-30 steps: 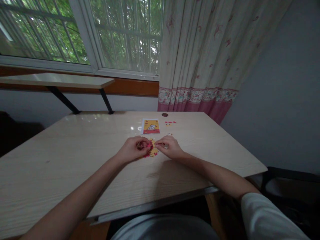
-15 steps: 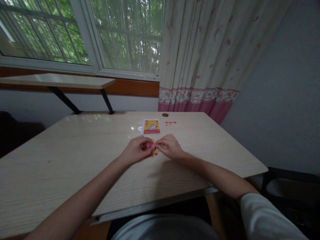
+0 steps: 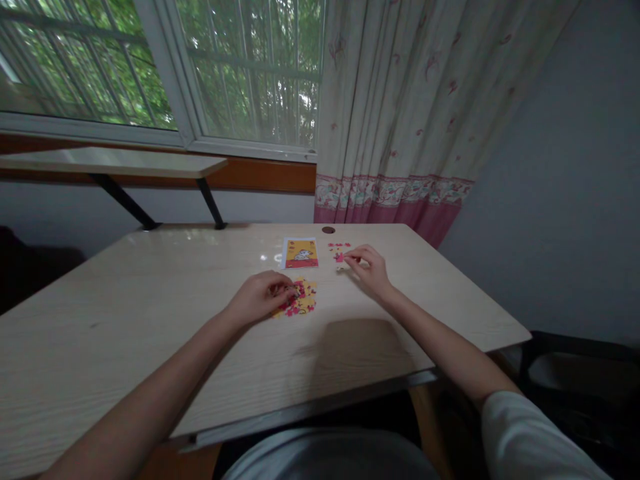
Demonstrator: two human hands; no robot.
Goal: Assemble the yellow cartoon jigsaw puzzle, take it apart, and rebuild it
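My right hand [image 3: 370, 269] is closed in a pinch on a pink jigsaw puzzle piece [image 3: 339, 257], at or just above the table right of the picture card. Just below that piece lies a pale puzzle piece [image 3: 341, 269]. A pile of yellow and pink puzzle pieces [image 3: 306, 301] spreads over the table's middle. Curled at the pile's left side is my left hand [image 3: 263, 295], thumb and fingers together; what they grip is too small and shaded to make out. Beyond the pile lies the picture card [image 3: 302, 253], yellow and red with a white animal figure.
A short row of pink puzzle pieces [image 3: 339, 245] lies right of the card. The pale wooden table [image 3: 200, 360] has a round cable hole [image 3: 329, 230] at its back edge. A raised shelf [image 3: 115, 162] stands back left, a curtain [image 3: 395, 153] behind, and a dark chair [image 3: 575, 373] at right.
My hands were together over the pile with a pink piece between them. My right hand has moved right and away with a pink piece; my left has shifted slightly left, uncovering more of the pile.
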